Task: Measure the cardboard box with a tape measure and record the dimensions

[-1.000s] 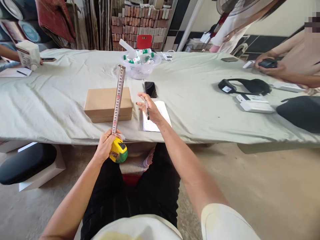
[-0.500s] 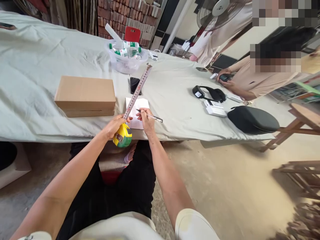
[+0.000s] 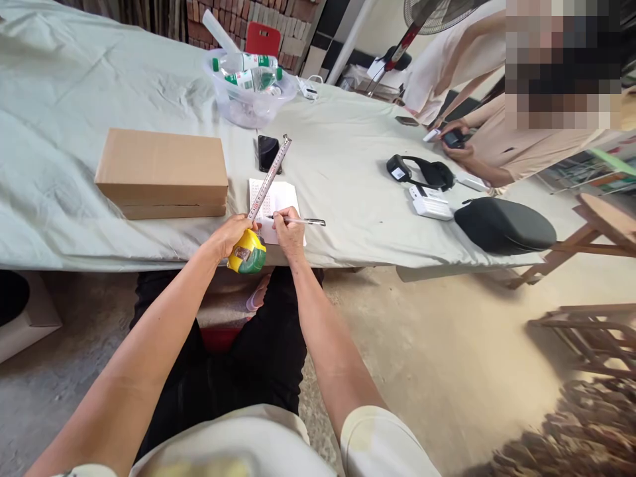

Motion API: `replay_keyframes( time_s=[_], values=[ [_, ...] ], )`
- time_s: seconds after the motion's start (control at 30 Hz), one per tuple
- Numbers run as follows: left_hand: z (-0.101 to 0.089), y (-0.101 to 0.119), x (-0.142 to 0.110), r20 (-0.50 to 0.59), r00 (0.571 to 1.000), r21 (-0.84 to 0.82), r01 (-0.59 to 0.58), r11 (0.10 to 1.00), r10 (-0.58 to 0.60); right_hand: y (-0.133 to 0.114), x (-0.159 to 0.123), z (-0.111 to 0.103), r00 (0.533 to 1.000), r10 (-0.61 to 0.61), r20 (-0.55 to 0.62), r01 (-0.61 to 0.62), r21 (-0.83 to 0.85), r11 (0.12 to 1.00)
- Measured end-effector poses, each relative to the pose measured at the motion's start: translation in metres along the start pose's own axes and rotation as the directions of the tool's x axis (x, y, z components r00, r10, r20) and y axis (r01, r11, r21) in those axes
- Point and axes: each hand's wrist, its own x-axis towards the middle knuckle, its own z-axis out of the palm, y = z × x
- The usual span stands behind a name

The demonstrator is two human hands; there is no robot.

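My left hand (image 3: 231, 233) is closed on a yellow and green tape measure (image 3: 249, 253) at the table's front edge. Its blade (image 3: 271, 175) is drawn out and slants away to the right, over a sheet of paper (image 3: 285, 195) with rows of small writing. In my right hand (image 3: 289, 232) is a pen (image 3: 311, 222), its tip at the paper near the blade. A black phone (image 3: 268, 151) lies just beyond the paper, partly beneath the blade's far end. Left of the paper sits a closed cardboard box (image 3: 163, 162).
A clear plastic basin (image 3: 248, 109) of bottles stands at the back. On the right lie a black headset (image 3: 420, 173), a white device (image 3: 430, 203) and a black case (image 3: 504, 226). Another person's hands (image 3: 457, 146) hold a dark object. A pale cloth (image 3: 348, 199) covers the table.
The tape blade's far end has tipped lower, nearer the phone. My right hand and the pen have shifted slightly on the paper. The whole view has moved a little.
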Motion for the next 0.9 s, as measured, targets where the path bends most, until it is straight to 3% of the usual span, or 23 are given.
replay_keyframes(
  time_s=[0.7, 0.9],
  values=[
    [-0.0019, -0.0092, 0.0037, 0.002, 0.996, 0.047, -0.093, 0.995, 0.093, 0.001, 0.0009, 0.0019, 0.998, -0.005, 0.059, 0.007, -0.042, 0.999],
    [-0.0007, -0.0066, 0.0002, -0.005, 0.998, 0.03, -0.069, 0.997, 0.069, 0.0, -0.0009, 0.001, 0.999, 0.003, 0.036, -0.001, -0.048, 0.999]
  ],
)
